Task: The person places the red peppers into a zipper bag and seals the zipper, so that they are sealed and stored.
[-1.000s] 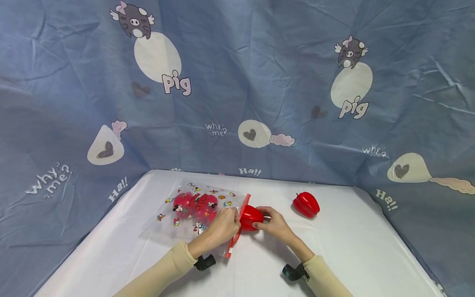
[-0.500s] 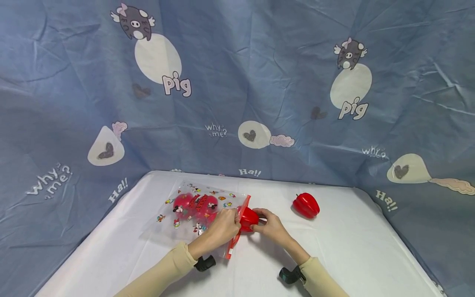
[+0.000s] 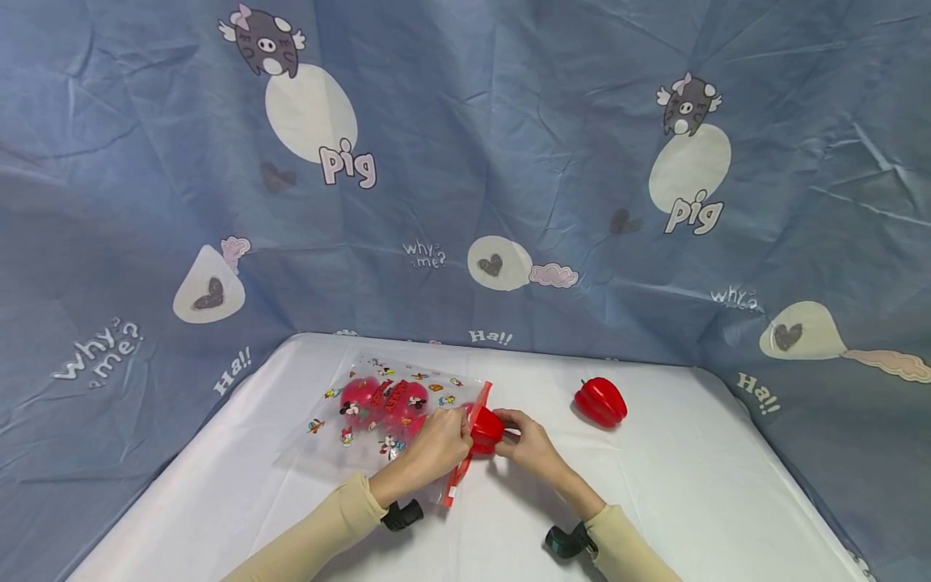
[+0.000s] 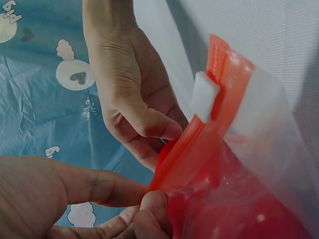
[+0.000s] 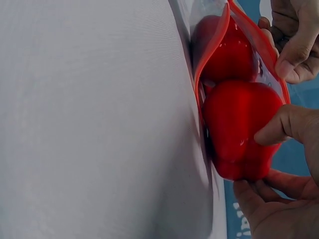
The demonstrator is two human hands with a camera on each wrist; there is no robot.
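Observation:
A clear zip bag printed with cartoon figures lies on the table, its red zip edge facing right. Several red rounded things show through its plastic. My left hand pinches the rim of the bag's mouth between thumb and fingers. With my right hand I hold a red bell pepper partly inside the mouth, thumb on its side and fingers at its end. Another red thing sits deeper in the bag in the right wrist view. A white slider sits on the zip.
A second red bell pepper lies at the back right of the white table. Behind the table hangs a blue printed cloth. Each wrist wears a black camera mount.
My right hand has moved left, pushing the bell pepper further into the bag's mouth. My left hand keeps its hold on the rim. The pepper at the back right stays put.

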